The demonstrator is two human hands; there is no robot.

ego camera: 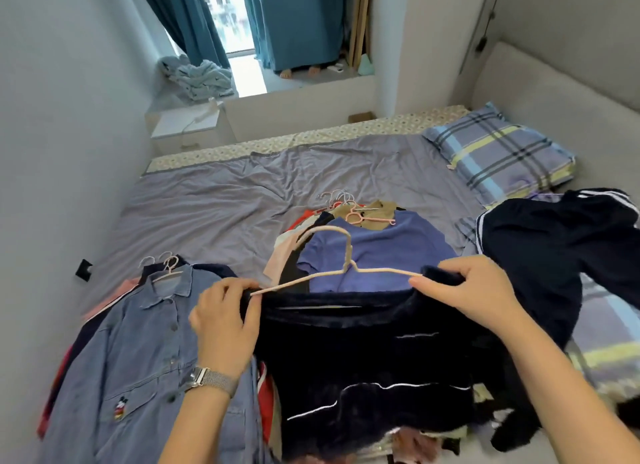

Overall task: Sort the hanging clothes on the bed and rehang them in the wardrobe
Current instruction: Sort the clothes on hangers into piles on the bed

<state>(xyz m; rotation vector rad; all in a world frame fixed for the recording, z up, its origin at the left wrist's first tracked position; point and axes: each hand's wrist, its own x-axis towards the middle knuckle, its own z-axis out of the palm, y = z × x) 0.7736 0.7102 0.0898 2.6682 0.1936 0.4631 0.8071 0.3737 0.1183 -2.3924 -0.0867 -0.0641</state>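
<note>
Grey-sheeted bed [214,200] under a teal-curtained window [225,16], plaid pillow [498,151] at its head; near the bed's foot, left hand [221,328] and right hand [471,290] each pinch a shoulder of a dark, possibly velvet top [363,359] on a pale hanger [332,255], denim shirt [138,342] just left.

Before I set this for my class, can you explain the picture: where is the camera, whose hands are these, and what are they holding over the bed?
There is one picture, from a camera worn on a person's head, looking down at their own hands. The left hand and right hand each grip a shoulder of a dark navy garment on a pale hanger, held above the bed. A denim shirt lies left; a blue top lies on a pile beyond; a plaid pillow lies far right.
</note>
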